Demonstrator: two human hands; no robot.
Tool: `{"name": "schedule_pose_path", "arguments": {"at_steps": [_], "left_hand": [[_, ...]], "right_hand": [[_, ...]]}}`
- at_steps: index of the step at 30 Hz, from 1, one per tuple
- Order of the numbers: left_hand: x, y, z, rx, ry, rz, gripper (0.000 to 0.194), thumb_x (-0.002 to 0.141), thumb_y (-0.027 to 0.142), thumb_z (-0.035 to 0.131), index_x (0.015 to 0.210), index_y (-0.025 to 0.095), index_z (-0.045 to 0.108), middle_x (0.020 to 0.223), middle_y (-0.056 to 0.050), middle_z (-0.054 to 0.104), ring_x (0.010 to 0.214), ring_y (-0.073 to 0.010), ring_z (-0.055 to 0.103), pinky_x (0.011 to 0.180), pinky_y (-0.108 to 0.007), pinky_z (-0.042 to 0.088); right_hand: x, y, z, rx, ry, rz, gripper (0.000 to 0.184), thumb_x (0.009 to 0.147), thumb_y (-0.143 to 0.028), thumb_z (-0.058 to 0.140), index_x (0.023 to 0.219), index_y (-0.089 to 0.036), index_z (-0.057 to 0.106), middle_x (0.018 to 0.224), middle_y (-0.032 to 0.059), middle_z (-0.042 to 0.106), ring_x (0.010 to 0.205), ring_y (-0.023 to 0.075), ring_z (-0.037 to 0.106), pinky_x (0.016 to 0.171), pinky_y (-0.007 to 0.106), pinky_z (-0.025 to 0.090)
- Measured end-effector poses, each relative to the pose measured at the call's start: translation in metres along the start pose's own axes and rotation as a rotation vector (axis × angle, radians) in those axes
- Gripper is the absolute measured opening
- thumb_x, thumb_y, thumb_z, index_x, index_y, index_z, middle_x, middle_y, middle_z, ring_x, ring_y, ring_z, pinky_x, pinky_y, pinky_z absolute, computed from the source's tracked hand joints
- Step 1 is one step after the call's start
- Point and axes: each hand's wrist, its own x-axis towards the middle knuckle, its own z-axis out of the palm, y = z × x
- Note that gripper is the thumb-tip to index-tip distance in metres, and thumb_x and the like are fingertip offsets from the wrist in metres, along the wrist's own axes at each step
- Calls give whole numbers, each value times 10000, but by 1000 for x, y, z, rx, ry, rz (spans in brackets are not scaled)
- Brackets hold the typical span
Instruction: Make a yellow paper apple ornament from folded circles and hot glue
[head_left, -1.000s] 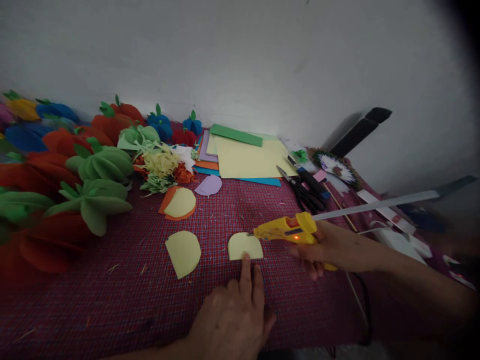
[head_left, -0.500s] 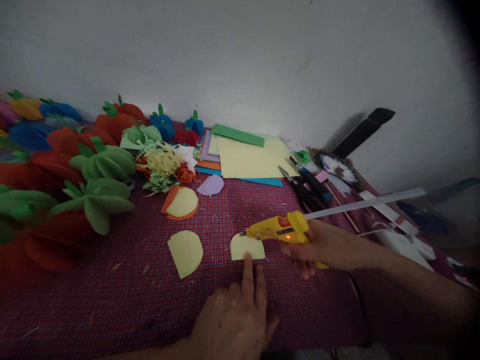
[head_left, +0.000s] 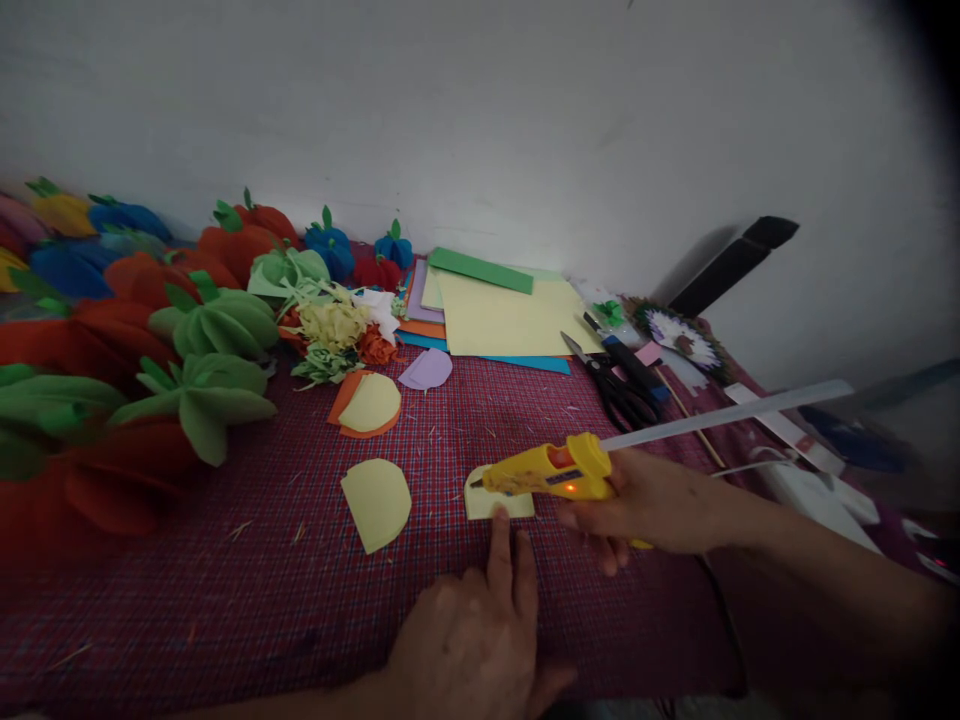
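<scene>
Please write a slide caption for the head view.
Right hand holds a yellow glue gun over pale yellow paper that the left hand touches.

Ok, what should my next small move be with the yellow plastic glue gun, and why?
I'd probably ease the glue gun down the left side of the pale-yellow half-round paper: your right hand holds its nozzle over that side, its orange light glows, and your left hand's index finger rests on the lower edge.

A dimly lit, plain grey wall [head_left: 480,120] rises behind a red-checked, cloth-covered table [head_left: 262,605].
</scene>
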Motion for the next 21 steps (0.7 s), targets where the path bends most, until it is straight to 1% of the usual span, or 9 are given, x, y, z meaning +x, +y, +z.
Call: {"name": "schedule_pose_path", "arguments": {"at_steps": [7, 15, 18, 21], "left_hand": [[0, 0, -1, -2, -23, -11, 790, 713, 616, 438, 1288, 78, 370, 1296, -299, 347, 590, -200, 608, 458, -304, 454], [0, 0, 0, -14, -3, -3, 792, 722, 607, 436, 1294, 67, 355, 1270, -307, 377, 583, -190, 603, 457, -294, 443], [0, 0, 0, -8, -4, -4, 792, 718, 609, 440, 1291, 68, 362, 1273, -305, 376, 586, -187, 604, 459, -287, 443], [1, 0, -1, 2, -10, -7, 788, 721, 610, 434, 1291, 71, 364, 1288, -307, 350, 576, -183, 602, 453, -288, 444]], "right_hand": [[-5, 2, 3, -33, -38, 48, 264, 768, -356, 536, 886, -123, 574, 530, -19, 577, 452, 75, 547, 452, 162, 444], [-10, 4, 4, -37, -48, 73, 284, 780, -332, 529, 990, -145, 564, 551, -19, 598, 472, 81, 560, 463, 163, 462], [-9, 7, 4, -42, -42, 53, 273, 783, -334, 524, 970, -140, 570, 552, -13, 599, 476, 84, 566, 461, 164, 465], [-6, 8, 2, -54, -27, 41, 243, 782, -330, 525, 903, -127, 579, 541, -9, 594, 463, 81, 561, 452, 162, 460]]}}
